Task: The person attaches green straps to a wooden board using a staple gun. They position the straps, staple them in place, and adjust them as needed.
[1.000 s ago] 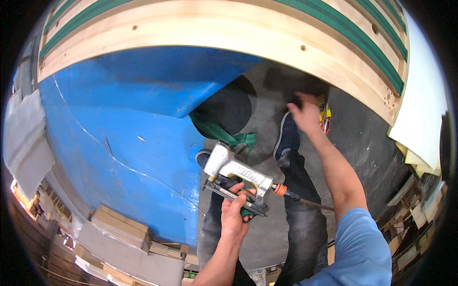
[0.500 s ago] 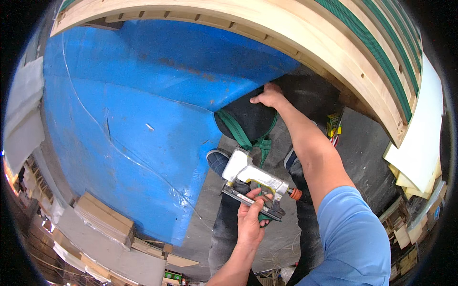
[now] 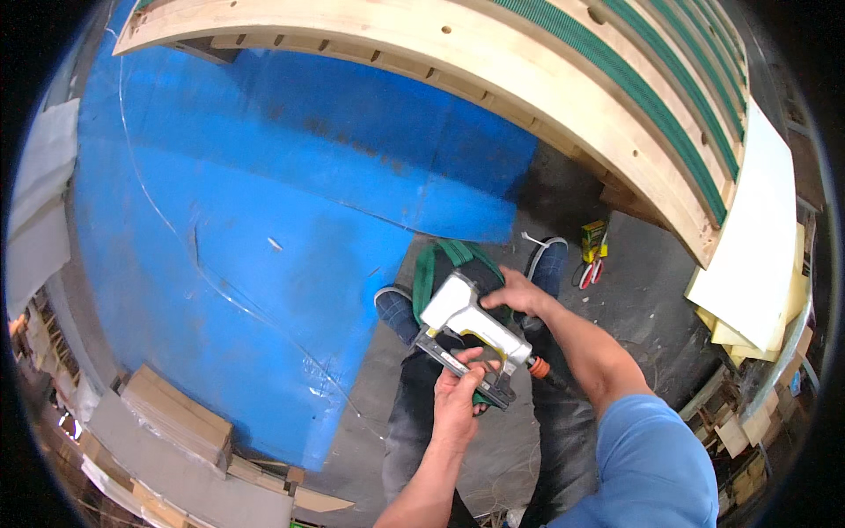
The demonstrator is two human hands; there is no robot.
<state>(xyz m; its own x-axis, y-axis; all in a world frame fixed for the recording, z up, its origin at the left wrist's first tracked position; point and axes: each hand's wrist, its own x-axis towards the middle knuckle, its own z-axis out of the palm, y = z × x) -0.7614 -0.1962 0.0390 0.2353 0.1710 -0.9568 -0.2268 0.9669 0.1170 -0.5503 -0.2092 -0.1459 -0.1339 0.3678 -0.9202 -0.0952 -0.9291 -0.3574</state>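
Observation:
My left hand (image 3: 456,400) grips a silver staple gun (image 3: 475,324) by its dark lower bar, with a bit of green showing under the fingers. An orange hose fitting (image 3: 539,367) sits at the gun's right end. Just beyond the gun, between my shoes, is a dark round piece (image 3: 480,273) with green webbing (image 3: 425,275) looped over it. My right hand (image 3: 523,296) is curled at the right edge of that piece, thumb near the gun; some fingertips are hidden. What the dark piece is made of I cannot make out.
A curved wooden frame (image 3: 352,33) with green straps spans the far side. Blue sheeting (image 3: 229,202) covers the floor at left, crossed by a thin clear line. Red-handled scissors (image 3: 588,275) and a yellow-green box (image 3: 593,239) lie right. Cardboard (image 3: 176,409) is stacked near left, white sheets (image 3: 748,246) far right.
My right hand has drawn back toward me, bringing the dark round piece and webbing nearer to my feet. The staple gun stays in my left hand. The scissors now show fully.

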